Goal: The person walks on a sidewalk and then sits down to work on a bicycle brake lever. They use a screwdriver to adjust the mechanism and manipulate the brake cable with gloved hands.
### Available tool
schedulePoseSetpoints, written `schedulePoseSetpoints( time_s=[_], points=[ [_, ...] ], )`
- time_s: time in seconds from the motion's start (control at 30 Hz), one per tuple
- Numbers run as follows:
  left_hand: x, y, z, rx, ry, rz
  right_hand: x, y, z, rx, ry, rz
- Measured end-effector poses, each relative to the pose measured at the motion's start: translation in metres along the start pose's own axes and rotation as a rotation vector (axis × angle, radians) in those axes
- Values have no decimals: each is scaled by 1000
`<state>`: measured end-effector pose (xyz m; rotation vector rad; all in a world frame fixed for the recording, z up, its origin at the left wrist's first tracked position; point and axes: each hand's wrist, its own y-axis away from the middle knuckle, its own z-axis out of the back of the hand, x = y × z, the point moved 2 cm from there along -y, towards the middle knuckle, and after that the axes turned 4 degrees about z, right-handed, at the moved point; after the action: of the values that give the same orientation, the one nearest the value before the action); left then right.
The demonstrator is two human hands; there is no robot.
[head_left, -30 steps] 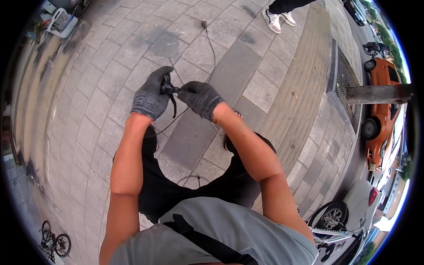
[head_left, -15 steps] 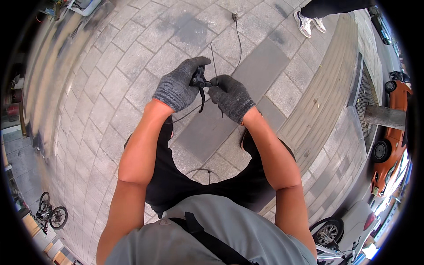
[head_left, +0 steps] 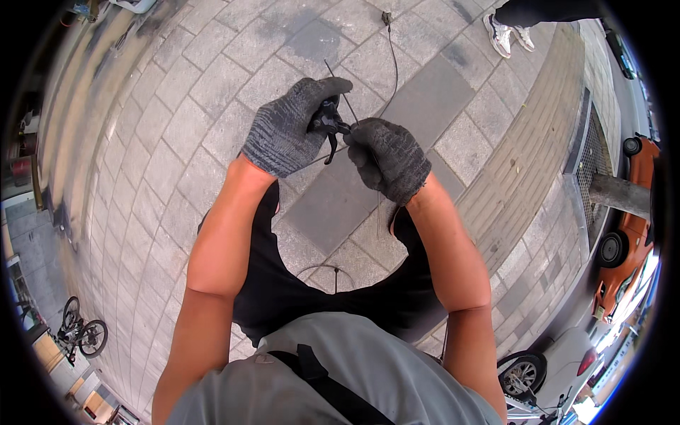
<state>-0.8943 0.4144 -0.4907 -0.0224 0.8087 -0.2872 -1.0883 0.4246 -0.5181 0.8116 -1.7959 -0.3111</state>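
My left hand [head_left: 289,127], in a grey knit glove, is closed around a black bicycle brake lever [head_left: 329,120] whose blade points down towards me. My right hand [head_left: 392,159], gloved alike, is closed with its fingertips against the right end of the lever. A thin dark rod [head_left: 341,92] slants from above the lever into the right fingers; its kind is unclear, and a blurred thin line shows below that hand. Beyond the hands a black hose [head_left: 395,67] curves over the paving to a small dark end piece [head_left: 386,18].
Grey paving [head_left: 205,134] lies under me, with another thin cable [head_left: 336,273] between my legs. A person's white shoes [head_left: 499,37] stand at the far right. A metal grate [head_left: 591,156], an orange car [head_left: 623,241] and a white car [head_left: 559,368] are to the right; a bicycle [head_left: 81,336] stands at lower left.
My right hand has moved slightly right and turned, its fingers more curled. The thin rod leans further left at its top. The lever has shifted a little to the right in my left hand.
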Motion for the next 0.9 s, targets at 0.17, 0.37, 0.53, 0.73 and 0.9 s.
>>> schedulePoseSetpoints(
  time_s=[0.17, 0.37, 0.53, 0.73, 0.9],
  points=[
    [-2, -1, 0, -33, -22, -46, -1, 3, -1, 1, 65, 72],
    [-4, -2, 4, -83, -7, -116, -3, 4, -4, -48, 490, 353],
    [1, 1, 6, -80, 22, -99, 4, 9, -6, 27, 318, 222],
    [5, 1, 4, 131, -69, 181, -1, -5, -1, 32, 176, 49],
    [10, -3, 1, 190, -93, 275, -33, -42, 28, -104, 577, 137]
  ],
)
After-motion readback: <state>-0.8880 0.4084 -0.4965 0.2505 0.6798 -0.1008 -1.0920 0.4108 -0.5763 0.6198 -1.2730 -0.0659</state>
